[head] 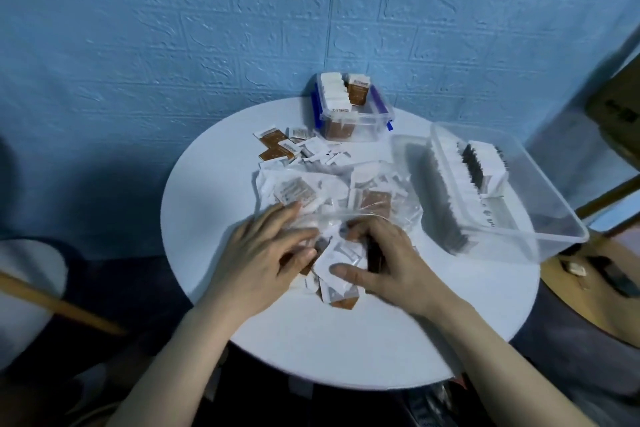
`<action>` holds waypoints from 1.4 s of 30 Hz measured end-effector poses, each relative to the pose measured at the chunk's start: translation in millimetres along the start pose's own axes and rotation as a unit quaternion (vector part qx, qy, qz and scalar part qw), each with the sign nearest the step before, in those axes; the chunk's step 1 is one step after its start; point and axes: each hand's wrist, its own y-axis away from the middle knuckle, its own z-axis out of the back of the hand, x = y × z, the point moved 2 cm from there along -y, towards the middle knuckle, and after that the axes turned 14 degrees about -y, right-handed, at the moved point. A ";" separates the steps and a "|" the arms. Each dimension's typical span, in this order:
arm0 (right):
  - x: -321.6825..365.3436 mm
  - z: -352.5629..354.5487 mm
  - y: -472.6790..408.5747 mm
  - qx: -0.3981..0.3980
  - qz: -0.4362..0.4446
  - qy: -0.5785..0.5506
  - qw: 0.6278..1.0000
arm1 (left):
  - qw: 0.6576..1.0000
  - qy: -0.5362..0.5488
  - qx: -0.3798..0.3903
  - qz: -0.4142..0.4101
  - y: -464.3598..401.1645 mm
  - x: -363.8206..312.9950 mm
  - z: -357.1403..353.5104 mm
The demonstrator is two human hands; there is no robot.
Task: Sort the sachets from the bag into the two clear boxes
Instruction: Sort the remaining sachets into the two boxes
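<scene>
We are midway, by our judgement: beyond our hands, the small clear blue-latched box (353, 114) and the large clear plastic box (502, 191) to the right already hold upright rows of sachets. The crumpled clear plastic bag (346, 191) just ahead remains well filled. Our left hand (263, 260) rests flat on it; our right hand (388, 263) pinches a white paper sachet (341, 253), among brown-and-white ones.

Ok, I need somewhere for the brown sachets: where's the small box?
In the head view, the small box stands at the table's far edge by the wall, behind the loose sachets.
</scene>
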 end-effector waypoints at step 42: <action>11.2 -9.0 48.3 -0.137 0.049 0.002 0.989 | 0.855 0.442 -0.166 0.213 41.2 -41.6 11.2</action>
